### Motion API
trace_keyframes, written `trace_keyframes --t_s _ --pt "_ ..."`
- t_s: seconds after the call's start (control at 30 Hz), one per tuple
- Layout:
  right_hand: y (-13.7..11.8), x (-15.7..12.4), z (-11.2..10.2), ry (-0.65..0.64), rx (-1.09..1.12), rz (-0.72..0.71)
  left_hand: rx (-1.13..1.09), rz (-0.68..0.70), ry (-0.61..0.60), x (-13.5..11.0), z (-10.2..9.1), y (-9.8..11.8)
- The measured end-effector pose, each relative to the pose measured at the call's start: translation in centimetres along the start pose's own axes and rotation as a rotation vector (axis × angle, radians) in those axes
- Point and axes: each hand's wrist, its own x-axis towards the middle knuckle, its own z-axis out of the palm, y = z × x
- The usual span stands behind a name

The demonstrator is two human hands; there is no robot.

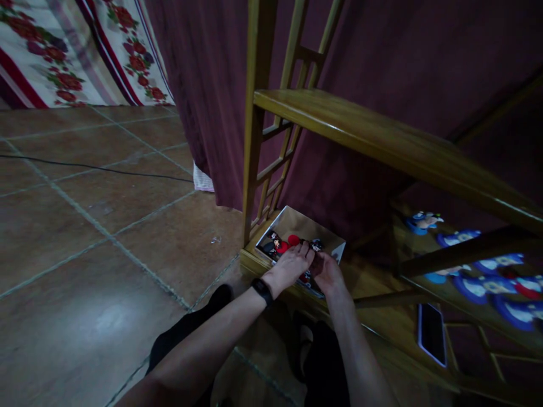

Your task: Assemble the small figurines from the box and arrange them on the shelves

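Note:
A shallow white box (292,217) sits on the low wooden shelf, with several small red, black and white figurines (278,242) lying in it. My left hand (293,261), with a black band on its wrist, reaches over the box's near side, its fingers bent down over a figurine with a black-and-white head (316,245). From the right, my right hand (328,272) meets it with curled fingers at the same figurine. The two hands nearly touch, and they hide most of that figurine's body and part of the box's contents.
A wooden shelf board (360,121) juts out above the box, beside an upright post (253,141). Several blue-based figurines (479,285) stand on a shelf at right. A phone (431,333) lies on the lower board. A black cable (93,167) crosses the tiled floor.

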Motion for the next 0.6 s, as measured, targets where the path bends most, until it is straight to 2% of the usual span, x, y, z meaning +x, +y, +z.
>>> trace_keyframes --t_s 0.23,0.6 --pt "0.07 0.19 -0.29 0.005 0.044 0.039 0.014 0.017 0.015 0.02 -0.14 0.26" --pt "0.08 0.30 -0.64 -0.007 0.110 0.045 0.153 0.062 0.035 0.13 0.16 0.24"
